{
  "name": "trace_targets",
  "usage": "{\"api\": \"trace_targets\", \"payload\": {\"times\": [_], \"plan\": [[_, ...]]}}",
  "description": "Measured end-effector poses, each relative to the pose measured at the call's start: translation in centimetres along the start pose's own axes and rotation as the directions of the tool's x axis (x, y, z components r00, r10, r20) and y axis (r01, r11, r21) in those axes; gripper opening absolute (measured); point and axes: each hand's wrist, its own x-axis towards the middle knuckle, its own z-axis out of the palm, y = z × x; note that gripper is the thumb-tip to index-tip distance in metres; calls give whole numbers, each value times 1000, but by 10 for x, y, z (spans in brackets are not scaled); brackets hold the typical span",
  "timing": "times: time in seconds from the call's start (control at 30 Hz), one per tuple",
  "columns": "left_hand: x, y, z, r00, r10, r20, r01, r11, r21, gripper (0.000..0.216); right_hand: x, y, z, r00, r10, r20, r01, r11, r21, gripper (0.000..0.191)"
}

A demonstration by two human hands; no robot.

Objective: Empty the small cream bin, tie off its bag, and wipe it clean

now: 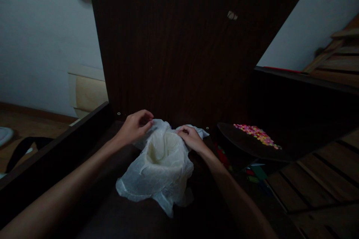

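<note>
A thin white plastic bag (pixel 157 173) lines a small round container on the dark wooden surface. Its mouth faces up, and its edges are folded outward and hang loosely down the outside. My left hand (pixel 136 125) is at the bag's far left edge, fingers curved, with a small gap between thumb and fingertips. On the far right side of the rim, my right hand (pixel 192 138) has its fingers curled onto the plastic. Most of the container is hidden under the bag.
A tall dark wooden panel (pixel 179 52) rises directly behind the bag. A low dark side board (pixel 56 142) runs along the left. At right, a dark curved shelf (pixel 238 143) bears a pile of small colourful pieces (pixel 259 135). Wooden slats (pixel 322 171) lie beyond.
</note>
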Motion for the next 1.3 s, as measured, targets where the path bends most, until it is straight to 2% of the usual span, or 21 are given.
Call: {"api": "trace_targets", "payload": {"times": [0.03, 0.1, 0.17, 0.23, 0.27, 0.37, 0.47, 0.57, 0.67, 0.77, 0.8, 0.87, 0.93, 1.0, 1.03, 1.13, 1.17, 1.23, 1.3], "plan": [[1, 14, 0, 990, 83, 111, -82, 997, -14, 20, -1, 0, 1, 1000, -11, -7, 10, 1000, -17, 19], [2, 36, 4, 909, 226, 351, -236, 972, -16, 18, -3, 0, 2, 999, -27, -35, 24, 997, -79, 19], [2, 46, 12, 805, 248, 539, -340, 937, 78, 22, -6, -1, 1, 998, -28, -61, 19, 989, -144, 16], [1, 47, 21, 750, 227, 622, -423, 887, 187, 34, -9, -2, -2, 997, -21, -74, 7, 983, -185, 15], [1, 46, 26, 752, 229, 618, -453, 861, 232, 38, -11, -3, -4, 997, -20, -75, 5, 981, -194, 15], [3, 40, 33, 813, 269, 516, -474, 821, 319, 47, -16, -4, -11, 997, -19, -71, 4, 978, -209, 15], [8, 33, 32, 847, 201, 492, -389, 865, 318, 55, -19, -4, -15, 998, -22, -51, 11, 976, -217, 14], [12, 26, 30, 833, 78, 547, -289, 906, 310, 54, -22, -2, -17, 1000, -15, -22, 10, 975, -224, 15], [16, 24, 29, 813, -65, 579, -195, 906, 375, 50, -24, 0, -17, 1000, 6, -4, -7, 974, -227, 16], [18, 32, 27, 807, -176, 563, -138, 872, 470, 58, -29, -5, -18, 998, -6, -64, -9, 974, -226, 18], [19, 37, 25, 827, -153, 542, -160, 859, 486, 62, -32, -7, -19, 994, -30, -104, 5, 974, -227, 19], [19, 50, 20, 876, -15, 482, -249, 841, 480, 63, -39, -14, -22, 982, -99, -164, 59, 971, -232, 20], [18, 63, 15, 887, 138, 442, -342, 838, 425, 45, -49, -20, -23, 977, -152, -147, 117, 968, -223, 20], [16, 74, 14, 835, 161, 525, -374, 867, 329, 17, -59, -25, -24, 985, -159, -60, 146, 973, -179, 27], [16, 78, 16, 779, 129, 613, -368, 886, 282, 5, -63, -26, -24, 989, -150, -8, 147, 978, -147, 33], [16, 77, 31, 541, -21, 841, -312, 923, 224, 11, -74, -24, -21, 987, -91, 132, 101, 992, -71, 62], [17, 73, 39, 486, -60, 872, -299, 926, 230, 9, -77, -22, -20, 985, -54, 164, 65, 996, -61, 72], [17, 64, 56, 424, -119, 898, -281, 925, 256, 9, -80, -17, -16, 977, 26, 211, -15, 998, -55, 91], [16, 53, 73, 392, -152, 907, -269, 924, 271, 11, -82, -11, -11, 967, 68, 245, -58, 997, -51, 104]]}}
